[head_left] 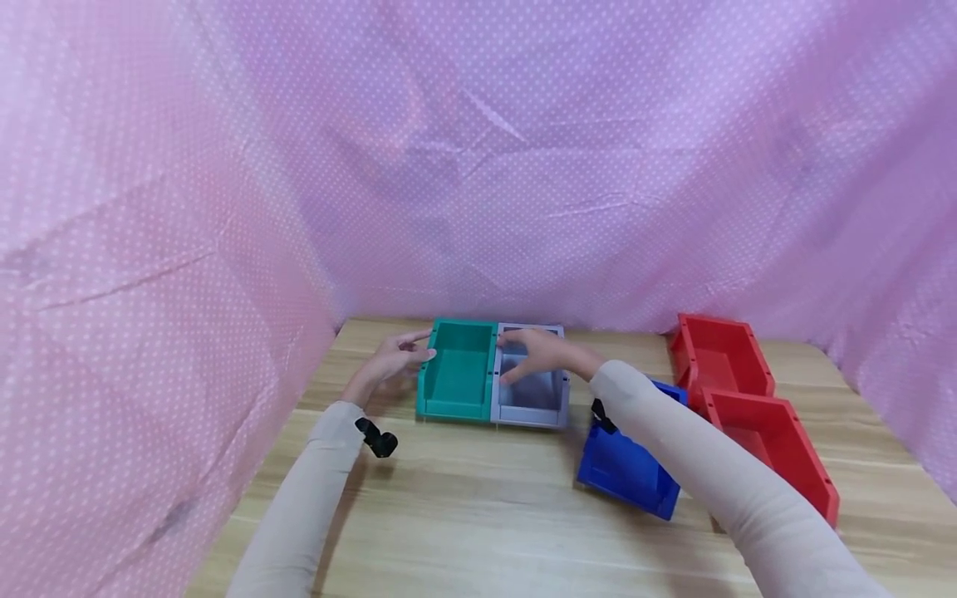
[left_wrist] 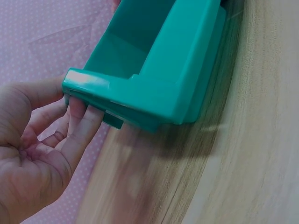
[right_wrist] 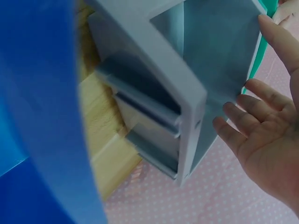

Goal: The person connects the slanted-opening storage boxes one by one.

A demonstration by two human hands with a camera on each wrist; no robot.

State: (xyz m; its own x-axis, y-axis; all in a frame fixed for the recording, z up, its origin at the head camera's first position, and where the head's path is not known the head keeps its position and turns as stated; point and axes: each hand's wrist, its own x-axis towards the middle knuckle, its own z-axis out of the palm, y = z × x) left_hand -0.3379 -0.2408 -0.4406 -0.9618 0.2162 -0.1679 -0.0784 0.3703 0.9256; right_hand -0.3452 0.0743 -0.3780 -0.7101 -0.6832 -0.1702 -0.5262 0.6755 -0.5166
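Sleeves come in from the bottom of the frame. Blue bin (head_left: 624, 465) lies lower right on the desk (head_left: 463, 515), under the right arm, two red bins (head_left: 748, 399) beside it. Mid-frame, green bin (head_left: 458, 370) and grey bin (head_left: 532, 390) touch side by side. Left hand (head_left: 395, 359) presses straight fingers (left_wrist: 81, 119) on green bin's outer corner. Right hand (head_left: 540, 353) rests relaxed, open fingers (right_wrist: 243, 123) inside grey bin. Pink dotted cloth (head_left: 478, 149) behind.
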